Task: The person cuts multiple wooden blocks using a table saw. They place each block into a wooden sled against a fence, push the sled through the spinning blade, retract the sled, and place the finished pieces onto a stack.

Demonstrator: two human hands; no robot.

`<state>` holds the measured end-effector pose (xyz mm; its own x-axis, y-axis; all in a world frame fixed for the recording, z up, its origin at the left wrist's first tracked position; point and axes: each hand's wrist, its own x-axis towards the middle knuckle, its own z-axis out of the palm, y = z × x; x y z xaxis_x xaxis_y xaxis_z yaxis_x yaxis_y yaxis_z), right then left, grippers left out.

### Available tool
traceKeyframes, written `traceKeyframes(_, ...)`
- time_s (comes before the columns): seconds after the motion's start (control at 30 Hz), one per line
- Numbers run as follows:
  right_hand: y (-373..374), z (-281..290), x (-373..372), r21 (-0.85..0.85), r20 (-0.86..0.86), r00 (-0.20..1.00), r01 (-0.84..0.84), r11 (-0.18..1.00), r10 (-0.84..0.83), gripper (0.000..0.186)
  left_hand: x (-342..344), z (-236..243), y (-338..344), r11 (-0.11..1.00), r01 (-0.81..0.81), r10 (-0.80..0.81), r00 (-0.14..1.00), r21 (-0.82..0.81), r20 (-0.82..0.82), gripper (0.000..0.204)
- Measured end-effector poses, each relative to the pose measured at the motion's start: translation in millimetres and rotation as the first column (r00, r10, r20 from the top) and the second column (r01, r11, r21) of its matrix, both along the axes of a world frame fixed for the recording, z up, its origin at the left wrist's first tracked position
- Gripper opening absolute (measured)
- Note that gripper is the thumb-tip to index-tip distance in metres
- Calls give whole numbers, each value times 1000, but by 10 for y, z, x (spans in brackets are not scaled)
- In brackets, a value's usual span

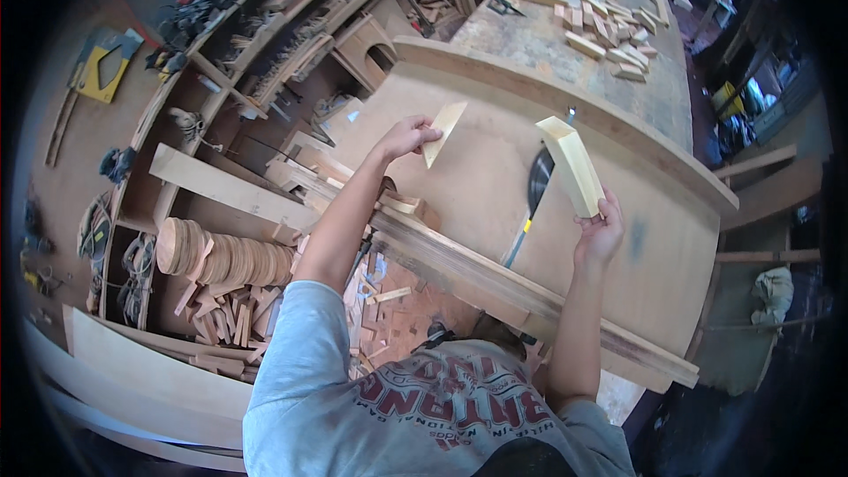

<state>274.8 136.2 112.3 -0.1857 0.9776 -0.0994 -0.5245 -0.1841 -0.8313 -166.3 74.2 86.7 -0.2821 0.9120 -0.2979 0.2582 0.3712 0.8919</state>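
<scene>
A thin, pointed wood offcut [448,128] is pinched in my left hand [409,138], raised over the left part of a wide plywood saw sled [481,178]. My right hand [601,231] grips the near end of a pale wood block [574,170], which stands tilted with its angled end face up and away from me. Just left of that block, a dark round saw blade [539,182] rises through a slot in the sled. Both hands are above the sled and apart from the blade.
A tall wooden fence [565,110] runs along the sled's far edge, a lower rail [495,278] along its near edge. Beyond lies a bench with several cut blocks [609,31]. Left are tool shelves [256,35], stacked round discs [225,252] and scrap wood [234,314].
</scene>
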Motion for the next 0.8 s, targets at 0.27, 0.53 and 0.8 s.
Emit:
traceKeyframes(0.27, -733, 358, -455, 134, -500, 615, -640, 756, 610, 82, 1120, 1184, -1151, 882, -191, -2, 913, 431, 407, 56)
traceKeyframes(0.53, -1498, 649, -747, 226, -141, 585, -767, 601, 799, 98, 1858, 1048, -1989, 678, -504, 95, 782, 535, 616, 78)
traceKeyframes(0.8, -1751, 495, -736, 271, 77, 639, -752, 601, 765, 95, 2066, 932, -2355, 679, -540, 78, 727, 498, 682, 59)
